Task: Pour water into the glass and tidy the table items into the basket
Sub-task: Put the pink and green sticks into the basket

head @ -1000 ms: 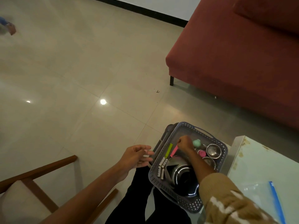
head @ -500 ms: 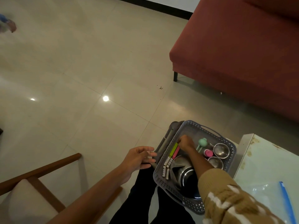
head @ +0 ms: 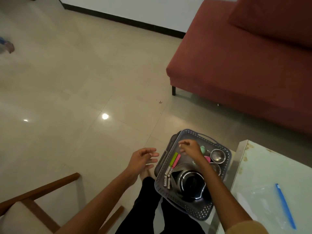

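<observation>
Tidying looked nearly done: the grey basket (head: 194, 211), at the table's (head: 270, 166) left edge, held clothespins (head: 171, 168), steel cups (head: 217, 155) and a pitcher (head: 190, 182). The right hand (head: 190, 147) hovered inside (fingers loosely curled, apparently empty); the left hand (head: 143, 160) spread open beside it. The zip bag (head: 273, 205) probably went next.

One head-worn camera looks steeply down, close over the basket (head: 194, 208) and floor (head: 67, 98).

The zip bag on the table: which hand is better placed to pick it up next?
Probably the right hand. It hovers over the basket, on the side nearest the table where the zip bag lies. The left hand is open beyond the basket's far side and would have to cross it.
</observation>
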Available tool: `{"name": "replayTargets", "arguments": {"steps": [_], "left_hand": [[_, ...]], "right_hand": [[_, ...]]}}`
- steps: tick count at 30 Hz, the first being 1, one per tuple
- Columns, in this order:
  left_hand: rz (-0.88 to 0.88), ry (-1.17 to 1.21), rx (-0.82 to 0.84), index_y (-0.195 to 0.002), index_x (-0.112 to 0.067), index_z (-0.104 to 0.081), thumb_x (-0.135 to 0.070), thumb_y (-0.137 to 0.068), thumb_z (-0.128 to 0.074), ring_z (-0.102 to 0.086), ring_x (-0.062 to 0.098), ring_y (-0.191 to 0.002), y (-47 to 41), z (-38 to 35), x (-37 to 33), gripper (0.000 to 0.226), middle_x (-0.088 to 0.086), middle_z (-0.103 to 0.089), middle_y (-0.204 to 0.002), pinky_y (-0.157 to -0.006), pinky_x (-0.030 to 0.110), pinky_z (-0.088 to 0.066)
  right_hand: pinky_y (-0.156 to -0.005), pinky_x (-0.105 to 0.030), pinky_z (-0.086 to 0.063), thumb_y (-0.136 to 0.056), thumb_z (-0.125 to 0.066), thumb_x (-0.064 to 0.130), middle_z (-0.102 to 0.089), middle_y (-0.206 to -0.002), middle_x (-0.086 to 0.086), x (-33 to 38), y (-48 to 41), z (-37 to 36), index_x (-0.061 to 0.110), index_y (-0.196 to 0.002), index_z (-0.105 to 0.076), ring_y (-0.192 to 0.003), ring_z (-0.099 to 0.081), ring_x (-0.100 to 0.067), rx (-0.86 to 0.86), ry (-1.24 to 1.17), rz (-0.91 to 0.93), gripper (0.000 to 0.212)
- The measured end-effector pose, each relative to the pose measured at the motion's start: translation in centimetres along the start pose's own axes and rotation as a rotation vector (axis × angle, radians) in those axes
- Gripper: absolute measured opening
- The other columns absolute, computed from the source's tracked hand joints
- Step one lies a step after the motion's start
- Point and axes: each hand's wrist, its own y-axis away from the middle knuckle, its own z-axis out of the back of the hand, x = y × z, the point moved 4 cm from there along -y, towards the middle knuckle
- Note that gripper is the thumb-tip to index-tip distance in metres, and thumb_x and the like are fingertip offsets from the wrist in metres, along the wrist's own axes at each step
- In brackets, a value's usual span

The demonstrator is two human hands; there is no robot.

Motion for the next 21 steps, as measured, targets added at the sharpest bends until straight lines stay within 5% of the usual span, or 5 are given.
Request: {"name": "replayTargets", "arguments": {"steps": [4, 12, 17, 21], "left_hand": [[-0.032, -0.011, 0.002, -0.111, -0.012, -0.062, -0.009, -0.096, -0.045, -0.066, 0.016, -0.087, 1.5, -1.0, -0.2, 0.022, 0.001, -0.071, -0.1, -0.078, 0.027, -0.052], [-0.095, -0.075, 0.095, -0.11, -0.014, -0.062, -0.015, -0.095, -0.05, -0.067, 0.016, -0.087, 5.4, -2.7, 1.2, 0.019, 0.0, -0.071, -0.1, -0.083, 0.03, -0.053], [-0.126, -0.052, 0.113, -0.109, -0.012, -0.062, -0.014, -0.092, -0.054, -0.067, 0.017, -0.085, 8.0, -2.7, 4.1, 0.019, 0.004, -0.071, -0.1, -0.074, 0.025, -0.053], [-0.113, -0.022, 0.128, -0.104, -0.011, -0.061, -0.009, -0.093, -0.049, -0.067, 0.013, -0.074, 10.7, -3.3, 7.9, 0.016, 0.005, -0.068, -0.093, -0.064, 0.023, -0.053]], "right_hand": [[-0.053, -0.012, -0.047, -0.089, -0.052, 0.004, -0.065, -0.085, -0.008, 2.3, 5.7, 0.9, 0.009, -0.093, -0.065, -0.063, -0.059, -0.012, 0.011, -0.155, 0.106, 0.014], [-0.061, -0.02, -0.048, -0.089, -0.05, -0.001, -0.064, -0.079, -0.007, 3.0, 14.6, 0.9, 0.0, -0.098, -0.064, -0.063, -0.058, -0.013, 0.021, -0.214, 0.196, 0.017], [-0.061, -0.022, -0.048, -0.087, -0.052, -0.001, -0.065, -0.082, -0.01, 0.7, 19.1, 0.4, 0.016, -0.076, -0.063, -0.062, -0.059, -0.014, 0.018, -0.151, 0.214, 0.022], [-0.052, -0.014, -0.044, -0.084, -0.053, -0.002, -0.062, -0.073, -0.01, -2.3, 23.4, -1.4, 0.008, -0.085, -0.065, -0.06, -0.055, -0.014, 0.019, -0.044, 0.219, 0.016]]}}
